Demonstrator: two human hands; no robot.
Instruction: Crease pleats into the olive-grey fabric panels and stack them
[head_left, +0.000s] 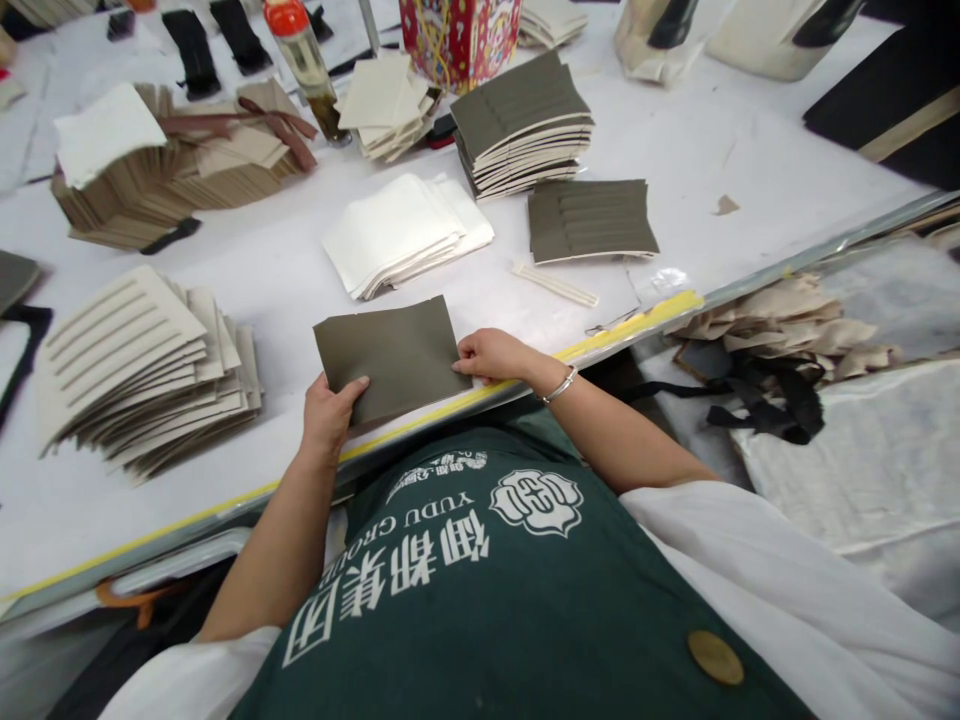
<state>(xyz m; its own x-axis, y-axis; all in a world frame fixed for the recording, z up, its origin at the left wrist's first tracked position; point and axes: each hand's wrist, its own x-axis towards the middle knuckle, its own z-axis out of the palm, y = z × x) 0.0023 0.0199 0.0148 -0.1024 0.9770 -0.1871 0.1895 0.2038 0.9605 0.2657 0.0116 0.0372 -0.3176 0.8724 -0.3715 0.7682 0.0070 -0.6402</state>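
Observation:
A flat olive-grey leather-like panel [390, 345] lies between my two hands at the table's near edge. My left hand [328, 412] grips its lower left corner, thumb on top. At the right edge my right hand [491, 356] pinches the same panel, with fingers curled under it. Just beyond the panel rests a pile of white sheets [405, 230]. To the right of that pile sits a small stack of olive panels with ridges [592, 220]. A fanned stack of pale ridged panels [142, 350] stands to the left of my left hand.
A taller olive stack [521, 115] stands farther back, near a red patterned box [459, 40] and a red-capped bottle [307, 70]. Tan pieces [202, 165] with a brown strap lie at the back left. Yellow tape [630, 325] runs along the table's front edge. Cloth scraps [787, 330] lie lower right.

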